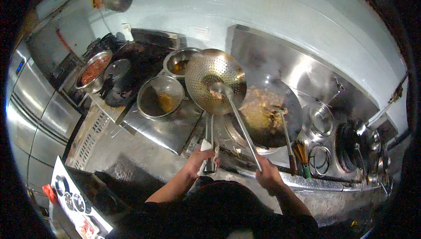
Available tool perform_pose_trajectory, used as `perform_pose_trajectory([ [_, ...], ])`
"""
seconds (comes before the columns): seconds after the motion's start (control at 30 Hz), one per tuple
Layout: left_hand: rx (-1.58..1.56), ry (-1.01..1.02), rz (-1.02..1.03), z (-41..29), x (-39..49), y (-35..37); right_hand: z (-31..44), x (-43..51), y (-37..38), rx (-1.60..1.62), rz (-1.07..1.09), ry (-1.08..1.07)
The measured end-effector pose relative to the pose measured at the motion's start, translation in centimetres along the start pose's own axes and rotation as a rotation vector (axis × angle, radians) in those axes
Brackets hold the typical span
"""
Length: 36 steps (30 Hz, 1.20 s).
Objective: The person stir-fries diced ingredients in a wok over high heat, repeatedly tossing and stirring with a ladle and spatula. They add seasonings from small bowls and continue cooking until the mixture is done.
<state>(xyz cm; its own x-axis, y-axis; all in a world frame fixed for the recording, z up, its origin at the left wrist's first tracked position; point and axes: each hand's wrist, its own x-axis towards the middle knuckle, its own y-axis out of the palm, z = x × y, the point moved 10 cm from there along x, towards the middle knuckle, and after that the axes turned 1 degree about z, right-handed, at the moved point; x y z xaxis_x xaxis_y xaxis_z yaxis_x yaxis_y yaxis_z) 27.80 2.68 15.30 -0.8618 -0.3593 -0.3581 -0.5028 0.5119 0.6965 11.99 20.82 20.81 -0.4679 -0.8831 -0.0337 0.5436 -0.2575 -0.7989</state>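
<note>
My left hand grips the metal handle of a large perforated strainer through a white cloth. The strainer is held up between the bowls and the wok. In my right hand is the long handle of a metal ladle. Its bowl rests in or just over the strainer, near some small bits of food. To the right, a wok holds browned pieces of food in liquid, with steam rising. A long-handled utensil leans in it, its head partly hidden by the food.
Left of the strainer stand a fine-mesh strainer over a container and a metal bowl with brown liquid. A bowl of reddish food is farther left. A bamboo wok brush and metal rings lie right of the wok.
</note>
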Motion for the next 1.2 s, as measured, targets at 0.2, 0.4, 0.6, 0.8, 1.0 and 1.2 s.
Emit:
perform_pose_trajectory([
  [0.2, 0.244, -0.062, 0.02, 4.0, 1.9, 3.4, -5.7, -5.1, -2.7, 0.101, -0.091, -0.13],
  [0.4, 0.315, -0.14, 0.105, 6.6, 3.0, 6.1, -9.8, -8.4, -6.3, 0.278, 0.012, 0.12],
  [0.6, 0.565, 0.032, 0.051, 6.2, 3.4, 6.3, -8.9, -10.9, -9.3, 0.09, -0.154, 0.112],
  [0.8, 0.711, 0.124, 0.117, 5.8, 4.0, 7.4, -8.7, -10.4, -8.5, 0.077, -0.16, -0.022],
  [1.0, 0.76, 0.053, -0.011, 6.4, 3.9, 6.7, -10.1, -10.3, -7.8, 0.198, -0.127, 0.112],
  [1.2, 0.695, -0.088, 0.02, 7.5, 3.8, 4.7, -12.6, -9.3, -2.1, 0.565, -0.03, 0.267],
])
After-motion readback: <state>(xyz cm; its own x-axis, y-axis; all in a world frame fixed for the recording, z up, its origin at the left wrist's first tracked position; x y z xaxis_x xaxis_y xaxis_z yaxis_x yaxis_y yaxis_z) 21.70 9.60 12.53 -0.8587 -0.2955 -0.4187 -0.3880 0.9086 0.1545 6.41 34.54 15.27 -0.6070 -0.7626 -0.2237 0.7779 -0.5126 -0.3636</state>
